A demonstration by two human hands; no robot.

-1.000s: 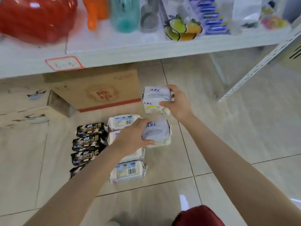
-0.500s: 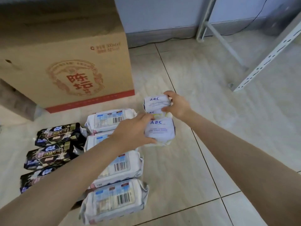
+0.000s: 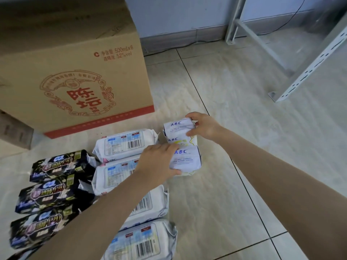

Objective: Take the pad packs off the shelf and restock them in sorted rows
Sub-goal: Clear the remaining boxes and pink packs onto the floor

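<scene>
Hands have dropped nearer the pale beige floor tiles than half a second back. The two small white packs lettered ABC in blue now sit one behind the other, touching, where a second ago they were held apart in the air.

The left hand curls round the near ABC pack, thumb at its lower front edge and fingers over the top by the lettering. That pack lies low against the tile, just right of the row of white, barcode-printed pad packs. The right hand grips the far ABC pack from its right end, fingers hooked over the top, thumb on the yellow-marked front face. Whether either pack fully rests on the floor I cannot tell.

Left of the white row runs a row of black, glossy pad packs, lying as they did. The big brown cardboard box with red printing stands behind both rows and fills more of the view than before. The view has tipped down from the stocked shelf of a second ago, and only a white perforated metal upright shows at right.
</scene>
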